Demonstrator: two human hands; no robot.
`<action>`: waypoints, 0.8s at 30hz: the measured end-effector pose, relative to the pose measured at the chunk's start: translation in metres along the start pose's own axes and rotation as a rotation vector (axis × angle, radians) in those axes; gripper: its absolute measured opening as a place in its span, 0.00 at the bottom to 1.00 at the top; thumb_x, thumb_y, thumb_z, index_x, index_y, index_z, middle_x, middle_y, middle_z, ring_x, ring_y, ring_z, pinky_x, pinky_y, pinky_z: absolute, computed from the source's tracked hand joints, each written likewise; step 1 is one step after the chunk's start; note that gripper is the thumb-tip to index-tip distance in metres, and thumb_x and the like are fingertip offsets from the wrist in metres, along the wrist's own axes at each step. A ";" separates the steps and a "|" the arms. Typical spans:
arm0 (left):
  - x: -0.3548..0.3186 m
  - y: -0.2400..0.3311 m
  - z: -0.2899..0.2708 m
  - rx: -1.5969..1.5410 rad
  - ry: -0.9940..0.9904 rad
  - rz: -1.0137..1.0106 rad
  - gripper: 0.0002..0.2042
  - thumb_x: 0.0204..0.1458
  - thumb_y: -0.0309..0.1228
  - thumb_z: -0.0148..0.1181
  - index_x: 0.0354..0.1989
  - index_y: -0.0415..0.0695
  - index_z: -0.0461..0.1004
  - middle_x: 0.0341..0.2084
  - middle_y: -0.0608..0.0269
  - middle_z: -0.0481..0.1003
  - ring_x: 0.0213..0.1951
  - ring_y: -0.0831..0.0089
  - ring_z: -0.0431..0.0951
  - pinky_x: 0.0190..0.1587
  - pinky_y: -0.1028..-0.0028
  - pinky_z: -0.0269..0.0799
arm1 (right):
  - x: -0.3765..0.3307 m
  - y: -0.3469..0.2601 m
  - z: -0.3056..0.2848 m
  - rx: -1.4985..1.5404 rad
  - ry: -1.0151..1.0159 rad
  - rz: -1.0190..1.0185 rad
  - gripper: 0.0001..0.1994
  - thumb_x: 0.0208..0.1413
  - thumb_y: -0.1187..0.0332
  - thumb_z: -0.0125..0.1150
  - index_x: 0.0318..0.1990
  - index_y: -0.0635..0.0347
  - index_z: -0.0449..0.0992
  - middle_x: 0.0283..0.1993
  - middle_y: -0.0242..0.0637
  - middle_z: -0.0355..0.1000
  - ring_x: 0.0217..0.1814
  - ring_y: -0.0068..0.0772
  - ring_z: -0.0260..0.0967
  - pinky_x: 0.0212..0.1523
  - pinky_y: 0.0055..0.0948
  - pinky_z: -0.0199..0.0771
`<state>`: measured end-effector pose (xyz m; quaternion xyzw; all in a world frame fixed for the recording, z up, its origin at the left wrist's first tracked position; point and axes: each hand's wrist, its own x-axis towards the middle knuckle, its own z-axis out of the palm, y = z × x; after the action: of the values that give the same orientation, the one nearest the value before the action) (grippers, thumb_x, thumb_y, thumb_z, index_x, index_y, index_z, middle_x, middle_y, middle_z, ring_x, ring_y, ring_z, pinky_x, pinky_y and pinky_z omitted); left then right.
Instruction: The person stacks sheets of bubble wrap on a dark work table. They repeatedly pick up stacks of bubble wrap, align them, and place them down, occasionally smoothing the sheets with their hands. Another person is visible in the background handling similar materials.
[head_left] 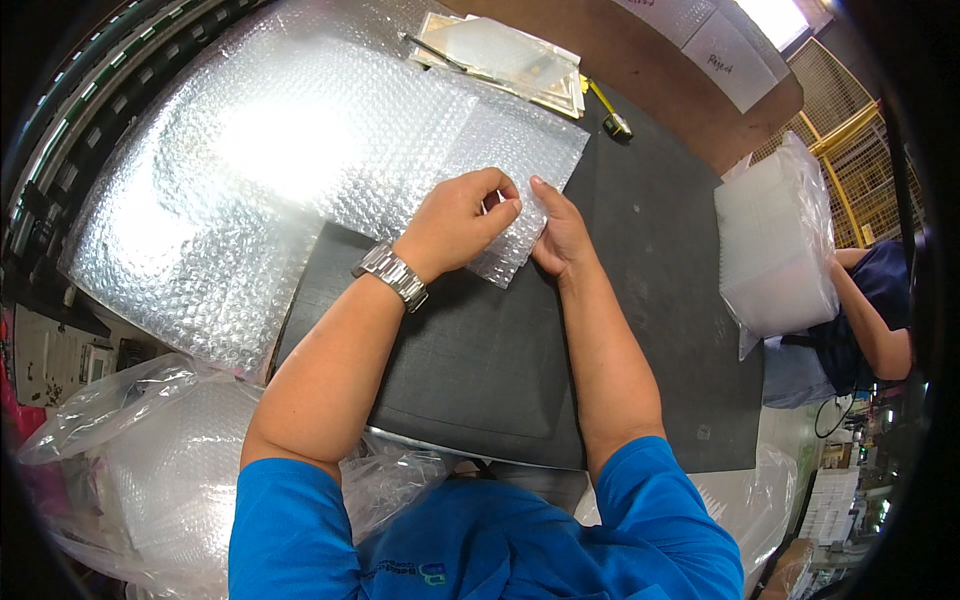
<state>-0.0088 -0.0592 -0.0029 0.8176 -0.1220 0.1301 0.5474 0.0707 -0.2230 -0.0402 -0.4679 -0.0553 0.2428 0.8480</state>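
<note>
A clear bubble wrap piece (521,231), perhaps a pouch, lies over the black mat with its narrow end toward me. My right hand (564,232) grips its right edge, thumb on top and fingers underneath. Above the same piece, my left hand (462,218) is closed in a pinch, thumb against curled fingers; what is between them, if anything, is too small to tell. A metal-band watch (391,273) circles my left wrist. Large bubble wrap sheets (180,220) spread to the left and beyond my hands, glaring with reflected light.
A stack of flat sheets (500,62) with a dark pen-like tool lies at the back, beside a yellow tape measure (617,126). The black mat (655,330) covers the table. At right, another person's arm (870,315) holds a plastic-wrapped stack (770,250). A brown board (690,90) stands behind.
</note>
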 end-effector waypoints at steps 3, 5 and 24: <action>0.000 -0.002 0.001 0.003 0.004 0.031 0.11 0.49 0.37 0.54 0.34 0.41 0.73 0.24 0.63 0.74 0.24 0.77 0.69 0.29 0.76 0.65 | 0.000 0.001 -0.001 -0.008 -0.001 -0.002 0.19 0.55 0.64 0.53 0.48 0.69 0.62 0.43 0.48 0.67 0.44 0.41 0.69 0.45 0.40 0.74; 0.000 -0.003 0.002 0.005 0.000 0.041 0.11 0.49 0.37 0.54 0.34 0.41 0.73 0.24 0.63 0.74 0.24 0.76 0.70 0.29 0.76 0.66 | 0.000 0.000 0.001 0.006 -0.011 0.005 0.18 0.55 0.65 0.52 0.48 0.69 0.61 0.43 0.47 0.67 0.43 0.39 0.69 0.44 0.38 0.74; -0.001 0.000 0.004 -0.004 -0.018 0.015 0.13 0.47 0.38 0.54 0.33 0.40 0.72 0.24 0.55 0.74 0.26 0.64 0.73 0.31 0.69 0.68 | 0.002 0.002 -0.002 0.043 -0.006 0.027 0.16 0.55 0.67 0.52 0.48 0.66 0.61 0.43 0.43 0.67 0.43 0.36 0.69 0.44 0.36 0.73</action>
<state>-0.0096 -0.0626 -0.0048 0.8168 -0.1336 0.1265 0.5468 0.0721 -0.2227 -0.0426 -0.4495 -0.0463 0.2566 0.8544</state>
